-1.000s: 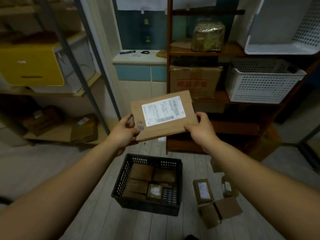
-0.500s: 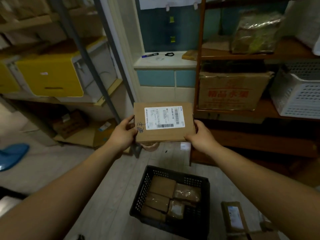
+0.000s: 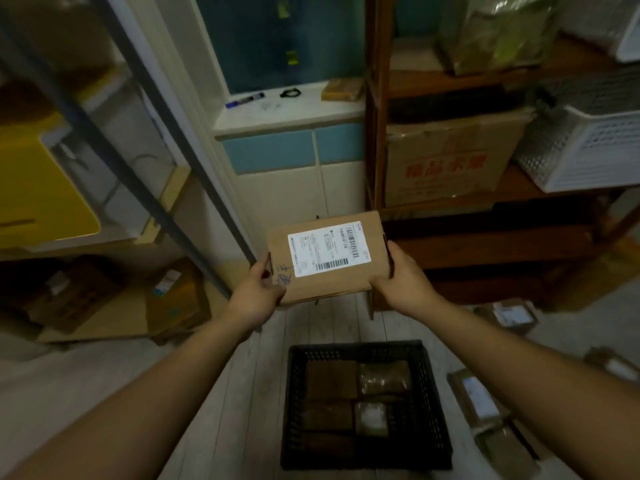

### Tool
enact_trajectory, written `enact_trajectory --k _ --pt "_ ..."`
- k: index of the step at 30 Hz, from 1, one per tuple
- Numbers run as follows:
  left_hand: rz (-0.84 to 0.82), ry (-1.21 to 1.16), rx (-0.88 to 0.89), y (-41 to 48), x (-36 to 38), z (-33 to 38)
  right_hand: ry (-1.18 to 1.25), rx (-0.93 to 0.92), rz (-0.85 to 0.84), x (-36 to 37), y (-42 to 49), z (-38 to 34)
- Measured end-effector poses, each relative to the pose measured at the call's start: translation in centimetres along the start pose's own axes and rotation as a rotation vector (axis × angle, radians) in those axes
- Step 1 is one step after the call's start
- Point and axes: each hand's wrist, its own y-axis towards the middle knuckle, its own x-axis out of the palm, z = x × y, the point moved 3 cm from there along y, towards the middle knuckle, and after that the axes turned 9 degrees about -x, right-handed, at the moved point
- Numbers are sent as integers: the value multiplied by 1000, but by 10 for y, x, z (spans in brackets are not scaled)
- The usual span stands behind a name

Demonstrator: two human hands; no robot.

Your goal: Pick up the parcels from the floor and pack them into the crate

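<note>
I hold a flat brown cardboard parcel (image 3: 346, 278) with a white shipping label, level and above the floor. My left hand (image 3: 258, 292) grips its left edge and my right hand (image 3: 401, 282) grips its right edge. Below it on the floor stands a black plastic crate (image 3: 436, 403) with several brown parcels lying flat inside. More parcels lie on the floor to the right of the crate, one with a white label (image 3: 476, 400) and another further back (image 3: 512, 315).
A wooden shelf unit (image 3: 375, 133) at the right carries a large cardboard box (image 3: 446, 164) and a white basket (image 3: 588, 150). A metal rack (image 3: 138, 133) with a yellow bin (image 3: 38, 188) stands left. A white ledge (image 3: 287, 109) lies ahead.
The view has shifted and tilted down, so the crate sits more centred below my hands. The parcel has tilted slightly, still held by both hands.
</note>
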Motion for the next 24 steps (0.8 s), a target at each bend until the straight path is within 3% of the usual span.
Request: enact_trajectory --k 8,15,24 --pt "-147 127 107 83 12 -87 64 135 47 103 -3 54" --pt "-244 138 -99 138 94 -220 7 291 -73 184 -11 188" --pt "-322 229 -206 179 218 -379 -29 413 -165 260 -40 360"
